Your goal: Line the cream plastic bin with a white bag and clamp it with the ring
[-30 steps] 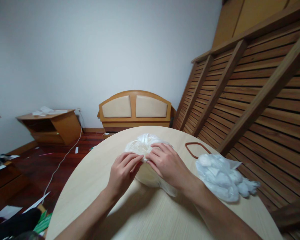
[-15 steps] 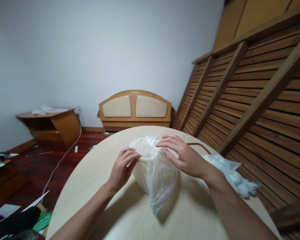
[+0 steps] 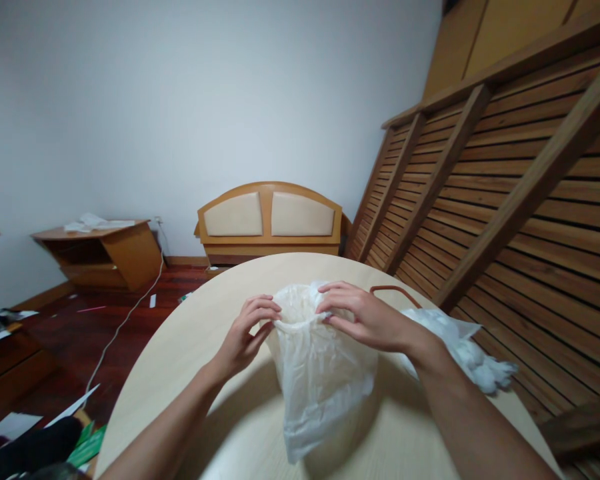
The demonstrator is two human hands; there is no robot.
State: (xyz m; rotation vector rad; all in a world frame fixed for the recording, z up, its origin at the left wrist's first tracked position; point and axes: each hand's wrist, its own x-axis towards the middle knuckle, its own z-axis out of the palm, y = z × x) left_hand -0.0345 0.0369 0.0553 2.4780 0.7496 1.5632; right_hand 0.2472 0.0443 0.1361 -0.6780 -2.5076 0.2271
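Observation:
A thin white plastic bag [image 3: 320, 373] covers a pale round container on the table, its top folded over the rim and its lower end hanging toward me. The container's opening faces up, lined with crinkled plastic. My left hand [image 3: 247, 333] pinches the bag at the left side of the rim, thumb and fingers close together. At the right side of the rim, my right hand [image 3: 363, 317] has its fingers over the edge and its thumb outside, closed on the bag.
The round pale table [image 3: 180, 373] carries another bag of white items [image 3: 460, 347] and a brown curved handle [image 3: 395, 289] at the right. Wooden slatted panels [image 3: 505, 220] lean close on the right. A headboard [image 3: 270, 213] stands behind the table.
The bag's outer part has spread wider and hangs lower over the container's front. The opening looks wider, and my right hand has dropped slightly, its fingers now closer round the rim.

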